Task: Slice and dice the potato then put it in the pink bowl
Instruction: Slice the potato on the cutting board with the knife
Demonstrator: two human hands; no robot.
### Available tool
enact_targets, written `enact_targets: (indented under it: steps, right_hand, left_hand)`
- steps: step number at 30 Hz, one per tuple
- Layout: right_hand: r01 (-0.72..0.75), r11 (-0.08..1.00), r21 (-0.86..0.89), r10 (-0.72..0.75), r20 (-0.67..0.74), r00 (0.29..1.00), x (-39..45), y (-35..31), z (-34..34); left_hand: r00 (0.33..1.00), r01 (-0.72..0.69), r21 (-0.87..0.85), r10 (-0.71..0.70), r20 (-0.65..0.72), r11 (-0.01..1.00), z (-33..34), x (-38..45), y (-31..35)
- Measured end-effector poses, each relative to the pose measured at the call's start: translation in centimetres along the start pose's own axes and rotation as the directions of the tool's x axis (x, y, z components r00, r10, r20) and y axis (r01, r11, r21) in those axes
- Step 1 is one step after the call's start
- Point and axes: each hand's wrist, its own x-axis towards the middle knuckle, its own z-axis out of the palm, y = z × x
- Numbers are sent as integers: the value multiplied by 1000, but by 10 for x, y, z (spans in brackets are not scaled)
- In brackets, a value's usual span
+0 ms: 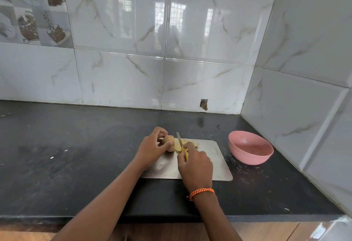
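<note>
Your left hand (152, 146) grips the potato (169, 142) on the board (213, 156). Your right hand (196, 164) holds the knife (182, 145), blade beside cut slices (187, 144). The pink bowl (250, 148) sits on the tabletop (76, 155), right of the board.

Both forearms are showing bare, with no sleeves reaching into view. The right hand (195, 164) is wearing a thin braided orange-and-white thread bracelet (202, 193) around its wrist, knotted at the inner side. The left hand (152, 150) is wearing nothing.
</note>
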Motion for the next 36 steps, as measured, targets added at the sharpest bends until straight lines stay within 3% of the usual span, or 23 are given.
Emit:
enact_targets:
  steps: [7, 16, 19, 22, 27, 36]
  right_hand:
    - [63, 995, 72, -54, -112, 992, 16, 1, 7]
    - [162, 960, 230, -49, -429, 902, 16, -3, -5]
    - [113, 960, 255, -10, -373, 928, 24, -7, -10]
    - [55, 974, 218, -15, -179, 984, 37, -9, -12]
    - [30, 987, 160, -22, -48, 999, 41, -8, -9]
    - [26, 993, 117, -27, 5, 1000, 11, -6, 8]
  left_hand:
    - [981, -62, -52, 51, -187, 997, -4, 4, -5]
    - [980, -75, -99, 55, -191, 992, -4, 2, -5]
    - [987, -82, -84, 69, -142, 993, -3, 2, -7]
    - [996, -71, -27, 70, -61, 997, -2, 4, -11]
    - [999, -49, 51, 49, -13, 997, 0, 6, -14]
    - [999, -31, 28, 32, -29, 999, -1, 7, -14]
